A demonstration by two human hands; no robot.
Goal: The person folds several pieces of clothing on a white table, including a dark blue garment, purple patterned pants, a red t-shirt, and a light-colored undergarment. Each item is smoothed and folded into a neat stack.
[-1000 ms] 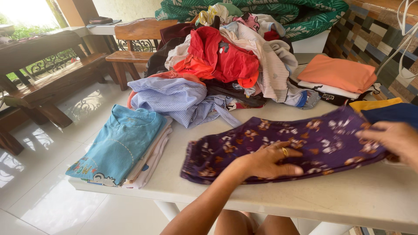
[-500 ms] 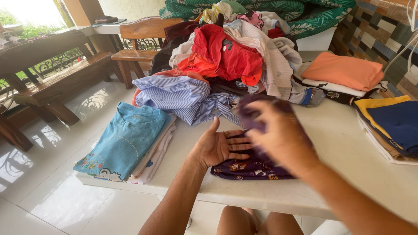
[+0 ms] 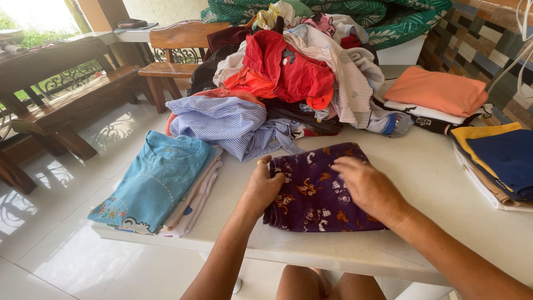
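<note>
Here, soft purple shorts (image 3: pixel 319 189) (folded, limp) are pressed flat on the bench (image 3: pixel 444 233): left hand (image 3: pixel 265 186) curled over their edge, right hand (image 3: pixel 366 186) open on top.

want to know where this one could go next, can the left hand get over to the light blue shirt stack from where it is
Probably yes. The left hand rests on the left edge of the folded purple garment, and only bare table lies between it and the light blue shirt stack. Nothing stands in that gap.

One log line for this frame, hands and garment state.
left hand: gripping left edge of folded purple patterned garment | right hand: flat on top | garment: folded, on white table
</note>
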